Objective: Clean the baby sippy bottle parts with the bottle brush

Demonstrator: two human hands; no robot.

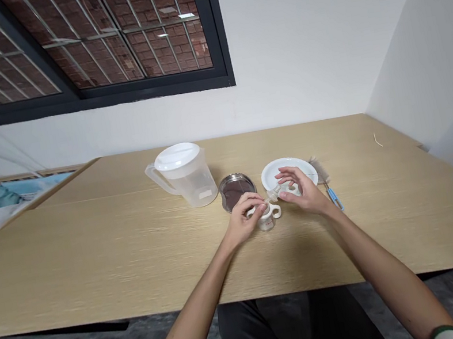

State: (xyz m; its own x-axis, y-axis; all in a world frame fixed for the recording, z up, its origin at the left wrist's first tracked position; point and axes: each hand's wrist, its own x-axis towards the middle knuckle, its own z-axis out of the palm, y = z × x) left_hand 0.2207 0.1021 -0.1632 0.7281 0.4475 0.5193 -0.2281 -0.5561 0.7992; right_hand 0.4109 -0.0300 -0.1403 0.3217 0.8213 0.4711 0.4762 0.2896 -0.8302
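Note:
A small clear baby bottle [267, 222] with white side handles stands upright on the table. My left hand [247, 215] is closed around its upper left side, fingers at the rim and the left handle. Just above the bottle's mouth, tilted, is a clear bottle teat [274, 193]. My right hand [303, 191] is curled round the wider end of this teat piece, thumb below and fingers above; part of it is hidden by the fingers.
A lidded clear pitcher [193, 181] stands to the left. Behind my hands are a kidney-shaped steel tray [230, 192] and a white plate [272, 168]. A bottle brush [333, 196] with a blue handle lies right. Farther left is a bin [59, 190] holding cloths and plastic.

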